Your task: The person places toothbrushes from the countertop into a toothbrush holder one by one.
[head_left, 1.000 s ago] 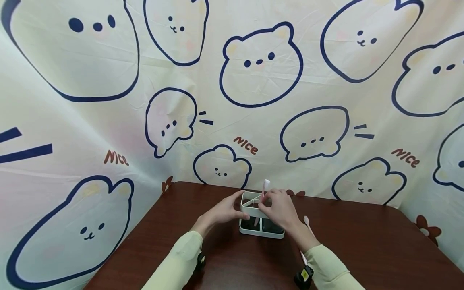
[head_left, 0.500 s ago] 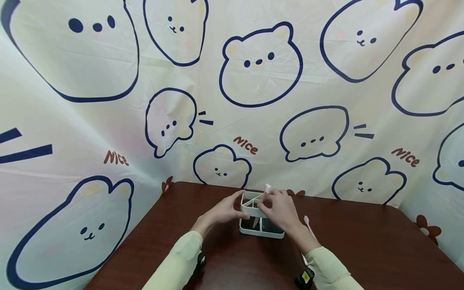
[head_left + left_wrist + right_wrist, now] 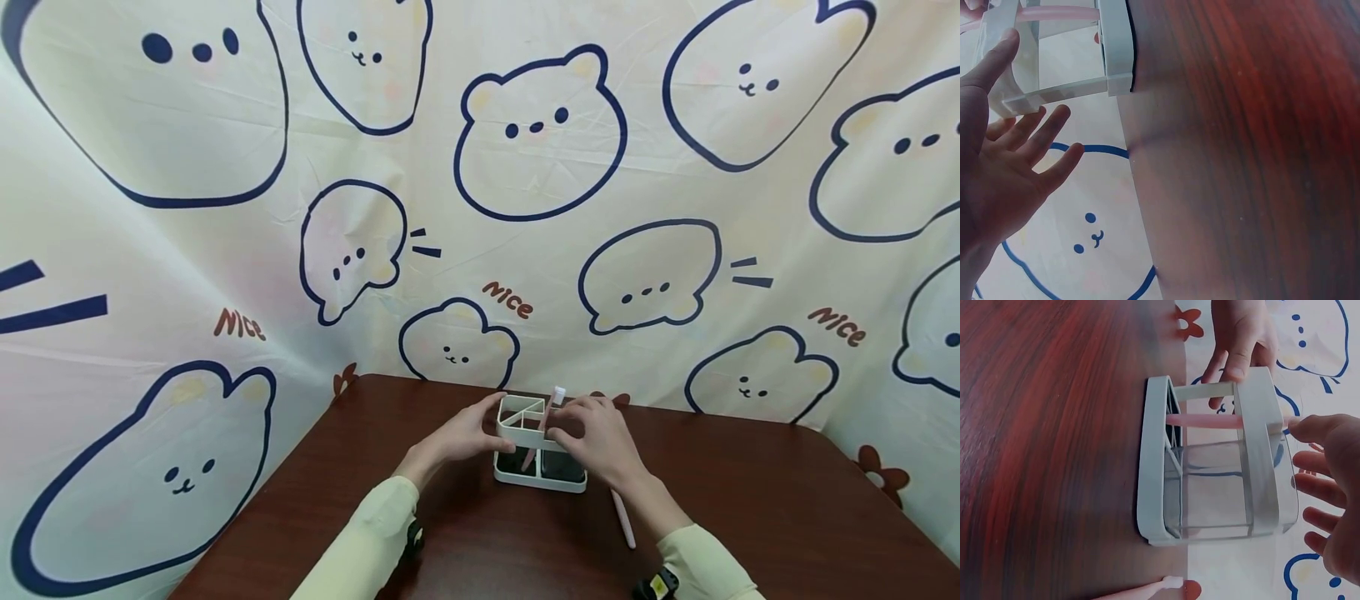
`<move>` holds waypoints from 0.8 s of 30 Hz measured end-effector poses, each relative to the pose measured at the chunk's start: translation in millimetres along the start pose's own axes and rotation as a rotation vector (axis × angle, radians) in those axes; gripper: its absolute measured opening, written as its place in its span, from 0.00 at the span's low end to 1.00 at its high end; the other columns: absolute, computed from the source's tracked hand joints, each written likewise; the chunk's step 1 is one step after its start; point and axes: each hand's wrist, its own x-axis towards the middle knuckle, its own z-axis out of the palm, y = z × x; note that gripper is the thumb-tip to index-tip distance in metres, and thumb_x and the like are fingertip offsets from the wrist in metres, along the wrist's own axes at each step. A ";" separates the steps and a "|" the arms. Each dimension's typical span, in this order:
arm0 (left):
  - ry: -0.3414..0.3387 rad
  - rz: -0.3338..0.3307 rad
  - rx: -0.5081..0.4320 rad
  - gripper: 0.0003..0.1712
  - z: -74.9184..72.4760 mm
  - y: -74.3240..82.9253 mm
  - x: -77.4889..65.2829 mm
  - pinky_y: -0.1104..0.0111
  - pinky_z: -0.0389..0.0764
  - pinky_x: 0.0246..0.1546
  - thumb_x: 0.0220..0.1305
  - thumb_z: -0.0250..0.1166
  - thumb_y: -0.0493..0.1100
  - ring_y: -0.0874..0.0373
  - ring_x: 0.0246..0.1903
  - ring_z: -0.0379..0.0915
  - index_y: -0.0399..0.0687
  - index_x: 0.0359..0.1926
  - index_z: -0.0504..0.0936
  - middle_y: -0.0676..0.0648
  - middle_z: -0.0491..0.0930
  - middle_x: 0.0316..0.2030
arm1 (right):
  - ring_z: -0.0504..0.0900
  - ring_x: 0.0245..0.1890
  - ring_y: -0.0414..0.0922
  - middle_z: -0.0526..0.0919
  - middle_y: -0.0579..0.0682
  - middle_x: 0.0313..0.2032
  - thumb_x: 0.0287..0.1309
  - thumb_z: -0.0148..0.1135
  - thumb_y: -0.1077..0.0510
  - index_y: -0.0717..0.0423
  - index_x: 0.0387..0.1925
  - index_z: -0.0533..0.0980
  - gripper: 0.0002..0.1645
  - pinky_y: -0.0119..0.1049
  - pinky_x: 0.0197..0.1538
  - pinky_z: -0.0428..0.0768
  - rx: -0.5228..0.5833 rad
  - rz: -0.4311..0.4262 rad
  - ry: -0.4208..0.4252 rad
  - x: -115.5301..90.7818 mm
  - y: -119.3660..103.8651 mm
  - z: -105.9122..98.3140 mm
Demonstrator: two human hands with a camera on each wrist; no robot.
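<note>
A white two-tier toothbrush holder (image 3: pixel 521 437) with a divided top stands upright on the table. My left hand (image 3: pixel 465 433) grips the left end of its upper tier, thumb in front and the other fingers behind. A pink toothbrush (image 3: pixel 1204 420) stands tilted in a top compartment, its white head up and its handle reaching the base. My right hand (image 3: pixel 600 437) is beside the holder's right end, its fingers loosely bent and apart, with the thumb close to the brush. A second pink toothbrush (image 3: pixel 622 521) lies on the table, partly hidden under my right forearm.
The dark brown wooden table (image 3: pixel 720 500) ends at the back against a pale curtain (image 3: pixel 540 183) printed with blue cartoon animals. A clear plastic section (image 3: pixel 1216 487) fills the holder's right side between the tiers.
The toothbrush has gone lower into the holder and leans right. My right hand has let go of it and moved slightly right. The left hand keeps its hold.
</note>
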 end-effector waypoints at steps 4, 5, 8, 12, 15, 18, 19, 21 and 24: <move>0.006 -0.005 0.000 0.52 0.2 -0.2 0.2 0.46 0.70 0.65 0.57 0.74 0.50 0.50 0.58 0.72 0.53 0.77 0.55 0.43 0.73 0.64 | 0.76 0.46 0.51 0.85 0.50 0.43 0.53 0.74 0.49 0.50 0.41 0.86 0.14 0.51 0.50 0.78 0.002 0.028 -0.007 -2.9 5.2 -2.5; 0.007 -0.005 0.000 0.52 0.3 -0.3 0.2 0.46 0.69 0.65 0.57 0.74 0.50 0.49 0.59 0.72 0.53 0.77 0.55 0.42 0.73 0.64 | 0.76 0.45 0.50 0.85 0.50 0.42 0.54 0.74 0.50 0.51 0.41 0.86 0.14 0.50 0.49 0.78 0.004 0.037 -0.007 -3.6 6.4 -3.2; 0.008 -0.003 0.000 0.52 0.4 -0.1 0.4 0.45 0.69 0.65 0.58 0.74 0.49 0.49 0.59 0.71 0.52 0.77 0.55 0.40 0.72 0.65 | 0.75 0.44 0.50 0.85 0.50 0.41 0.55 0.73 0.50 0.52 0.41 0.86 0.14 0.49 0.47 0.77 0.020 0.052 -0.005 -5.4 10.0 -5.5; 0.005 -0.002 -0.001 0.52 0.2 -0.1 -0.4 0.45 0.69 0.65 0.58 0.74 0.49 0.49 0.59 0.71 0.52 0.77 0.55 0.41 0.72 0.65 | 0.76 0.47 0.52 0.85 0.52 0.44 0.56 0.72 0.52 0.52 0.42 0.85 0.13 0.52 0.49 0.77 0.053 0.069 0.003 -8.1 13.9 -9.8; 0.004 -0.008 -0.012 0.52 -0.6 0.4 -1.0 0.46 0.70 0.65 0.58 0.74 0.50 0.50 0.59 0.71 0.53 0.77 0.55 0.42 0.73 0.64 | 0.77 0.50 0.54 0.84 0.54 0.47 0.57 0.71 0.52 0.53 0.43 0.85 0.14 0.56 0.54 0.77 0.082 0.090 0.002 -9.6 16.6 -13.9; 0.004 -0.013 -0.022 0.52 -1.7 1.7 -0.9 0.46 0.70 0.65 0.58 0.74 0.50 0.50 0.59 0.72 0.54 0.77 0.55 0.43 0.73 0.64 | 0.76 0.52 0.55 0.84 0.55 0.48 0.59 0.70 0.51 0.54 0.45 0.84 0.16 0.58 0.56 0.76 0.101 0.113 0.000 -11.1 20.0 -17.7; 0.003 -0.013 -0.026 0.52 -1.9 2.0 -1.0 0.46 0.70 0.65 0.58 0.74 0.50 0.49 0.58 0.72 0.53 0.77 0.55 0.43 0.73 0.64 | 0.76 0.53 0.55 0.83 0.55 0.48 0.59 0.70 0.51 0.54 0.46 0.84 0.16 0.59 0.57 0.76 0.104 0.120 -0.002 -11.9 21.3 -18.8; 0.001 -0.010 -0.026 0.51 -2.0 2.5 -0.8 0.46 0.70 0.65 0.58 0.74 0.49 0.49 0.58 0.72 0.53 0.77 0.55 0.43 0.74 0.63 | 0.75 0.53 0.55 0.83 0.55 0.48 0.60 0.68 0.50 0.54 0.47 0.84 0.17 0.59 0.57 0.75 0.107 0.137 -0.006 -14.1 24.6 -20.6; -0.005 -0.008 -0.014 0.51 -1.1 2.3 -0.7 0.46 0.70 0.66 0.58 0.74 0.49 0.49 0.58 0.72 0.53 0.77 0.55 0.43 0.74 0.63 | 0.75 0.53 0.55 0.83 0.54 0.47 0.61 0.68 0.50 0.55 0.48 0.83 0.18 0.58 0.57 0.75 0.115 0.158 -0.009 -18.9 29.8 -23.1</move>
